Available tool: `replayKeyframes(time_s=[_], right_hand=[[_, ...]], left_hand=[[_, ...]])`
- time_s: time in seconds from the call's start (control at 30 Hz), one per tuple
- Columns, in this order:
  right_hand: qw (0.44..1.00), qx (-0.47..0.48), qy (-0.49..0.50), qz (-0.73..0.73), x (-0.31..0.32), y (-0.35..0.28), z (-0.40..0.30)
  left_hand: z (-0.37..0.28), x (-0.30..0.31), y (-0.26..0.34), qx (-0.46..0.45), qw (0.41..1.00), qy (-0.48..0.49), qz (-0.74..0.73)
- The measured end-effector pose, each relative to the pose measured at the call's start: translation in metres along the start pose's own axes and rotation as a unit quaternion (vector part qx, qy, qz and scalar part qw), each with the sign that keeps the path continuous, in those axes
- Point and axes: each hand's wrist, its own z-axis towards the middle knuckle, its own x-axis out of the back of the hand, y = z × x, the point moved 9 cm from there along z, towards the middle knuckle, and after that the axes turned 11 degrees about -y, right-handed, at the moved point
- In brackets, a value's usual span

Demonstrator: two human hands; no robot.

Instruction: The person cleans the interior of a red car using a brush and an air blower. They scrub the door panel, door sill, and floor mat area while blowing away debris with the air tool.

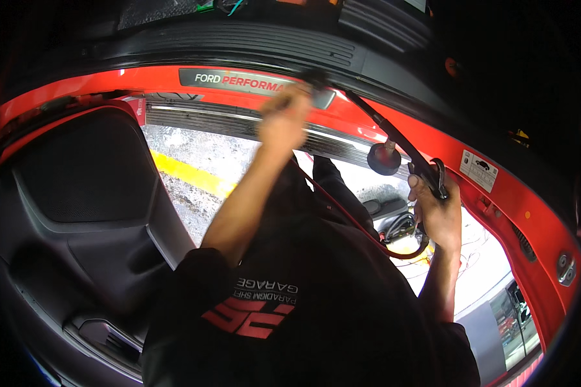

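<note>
My right hand (pixel 435 208) is closed around the handle of a black air gun with a long barrel (pixel 404 142). A round gauge (pixel 384 158) hangs under the barrel, and a dark red hose (pixel 348 217) runs from the handle's lower end across my front. The barrel's tip reaches the red door sill (pixel 406 126). Blurred, my left hand (pixel 285 116) is over the metal sill plate (pixel 242 83), beside a dark, blurred object (pixel 315 77) near the barrel's tip. Whether the fingers hold that object cannot be made out.
An open car door with a black inner panel (pixel 87 169) stands at the left. A ribbed running board (pixel 213 120) lies below the sill. Black ribbed trim (pixel 271 46) runs along the cabin's edge. Cables (pixel 399 227) lie beyond my legs. A metal door striker (pixel 565 268) sits at the right.
</note>
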Motion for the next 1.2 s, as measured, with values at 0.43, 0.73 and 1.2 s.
replayKeyframes(time_s=[0.43,0.73,1.2], right_hand=[[0.994,-0.060,0.084,0.022,0.059,0.030,-0.048],[0.985,-0.066,0.160,-0.011,0.065,0.016,-0.069],[0.993,-0.006,0.063,-0.099,0.041,-0.047,-0.017]], left_hand=[[0.013,-0.071,0.056,0.206,0.866,-0.113,-0.441],[0.064,-0.048,0.085,0.006,0.938,-0.077,-0.339],[0.099,-0.024,-0.011,0.073,0.944,-0.149,-0.286]])
